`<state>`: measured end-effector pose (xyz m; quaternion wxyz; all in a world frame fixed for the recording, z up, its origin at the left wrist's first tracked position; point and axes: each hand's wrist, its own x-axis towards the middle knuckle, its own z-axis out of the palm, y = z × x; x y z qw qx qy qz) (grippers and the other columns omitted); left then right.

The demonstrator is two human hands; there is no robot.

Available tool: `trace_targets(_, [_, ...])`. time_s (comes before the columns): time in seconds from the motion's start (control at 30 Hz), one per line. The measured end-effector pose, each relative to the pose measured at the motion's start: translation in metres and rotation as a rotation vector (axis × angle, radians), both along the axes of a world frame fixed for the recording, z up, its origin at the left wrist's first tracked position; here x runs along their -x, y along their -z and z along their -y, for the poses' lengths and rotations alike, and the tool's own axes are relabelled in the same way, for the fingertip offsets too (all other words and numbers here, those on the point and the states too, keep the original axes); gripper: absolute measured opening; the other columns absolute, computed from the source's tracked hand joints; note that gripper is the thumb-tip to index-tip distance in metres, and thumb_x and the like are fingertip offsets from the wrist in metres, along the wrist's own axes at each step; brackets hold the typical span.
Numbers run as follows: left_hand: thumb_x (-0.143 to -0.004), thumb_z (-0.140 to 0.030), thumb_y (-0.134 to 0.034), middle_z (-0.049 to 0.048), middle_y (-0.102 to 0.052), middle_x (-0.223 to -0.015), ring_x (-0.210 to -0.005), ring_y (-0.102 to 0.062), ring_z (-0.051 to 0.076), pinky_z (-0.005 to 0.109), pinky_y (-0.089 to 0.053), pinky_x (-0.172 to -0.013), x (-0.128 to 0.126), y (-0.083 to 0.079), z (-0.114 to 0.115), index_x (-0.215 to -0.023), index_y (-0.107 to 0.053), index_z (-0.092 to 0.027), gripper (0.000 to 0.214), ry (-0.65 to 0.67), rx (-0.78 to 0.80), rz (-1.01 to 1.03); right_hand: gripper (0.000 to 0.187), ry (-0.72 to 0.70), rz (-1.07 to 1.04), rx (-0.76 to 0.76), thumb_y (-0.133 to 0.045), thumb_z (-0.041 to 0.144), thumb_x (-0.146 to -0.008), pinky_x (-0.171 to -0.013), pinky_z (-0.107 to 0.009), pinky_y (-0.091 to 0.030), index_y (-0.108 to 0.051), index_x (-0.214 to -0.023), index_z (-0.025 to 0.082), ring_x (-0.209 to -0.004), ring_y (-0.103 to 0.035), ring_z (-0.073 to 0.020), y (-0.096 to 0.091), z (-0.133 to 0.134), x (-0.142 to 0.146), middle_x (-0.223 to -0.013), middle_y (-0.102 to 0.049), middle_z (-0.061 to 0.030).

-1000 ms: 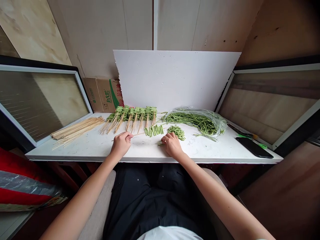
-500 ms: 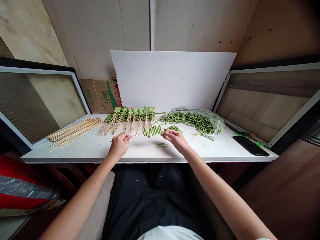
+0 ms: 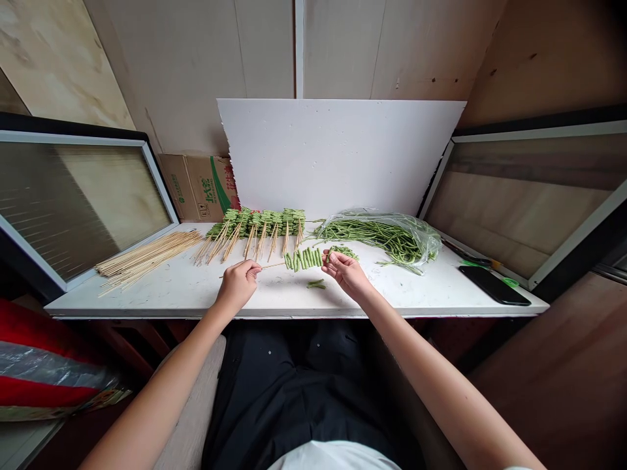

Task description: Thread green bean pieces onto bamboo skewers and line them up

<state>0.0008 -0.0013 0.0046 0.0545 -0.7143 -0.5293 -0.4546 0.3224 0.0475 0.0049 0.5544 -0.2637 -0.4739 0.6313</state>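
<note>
While the left hand point(image 3: 238, 282) pinches the near end of a wooden stick point(image 3: 272, 266) with its fingers shut tight on it, the right hand point(image 3: 346, 271) sits at the stick's other end, just right of the middle of the frame, with its fingertips closed on a bean piece point(image 3: 327, 257); the stick lies almost flat, a little above the table point(image 3: 196, 290), and a row of cut beans point(image 3: 304, 258) is already strung on it side by side, between the two hands; two loose bits point(image 3: 316, 284) lie on the table just below that row; a small heap of cut pieces point(image 3: 344, 250) sits right behind the right hand; further back, near the middle, the filled sticks point(image 3: 259, 225) lie fanned out in a line; to the left rests a bundle of bare sticks point(image 3: 147, 256); to the right a clear bag of long beans point(image 3: 386, 236) spills open; a black phone point(image 3: 494, 285) lies at the far right edge of the table; a white board point(image 3: 337, 153) leans on the wall behind it all, with a cardboard box point(image 3: 200, 186) beside it at the left.
</note>
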Motion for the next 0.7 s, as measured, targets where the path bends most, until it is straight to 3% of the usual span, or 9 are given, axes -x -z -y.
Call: trace_targets(0.7, [-0.087, -0.011, -0.053, 0.0023, -0.078, -0.077, -0.076, -0.074, 0.021, 0.028, -0.054, -0.071, 0.0006, -0.001, 0.0015, -0.078, -0.072, -0.023, 0.024, -0.04, 0.006, -0.01, 0.041, 0.08, 0.045, -0.052, -0.098, 0.051, -0.067, -0.096, -0.038, -0.061, -0.086, -0.094, 0.022, -0.099, -0.076, -0.0232, -0.0032, 0.0011, -0.0025, -0.102, -0.082, -0.0086])
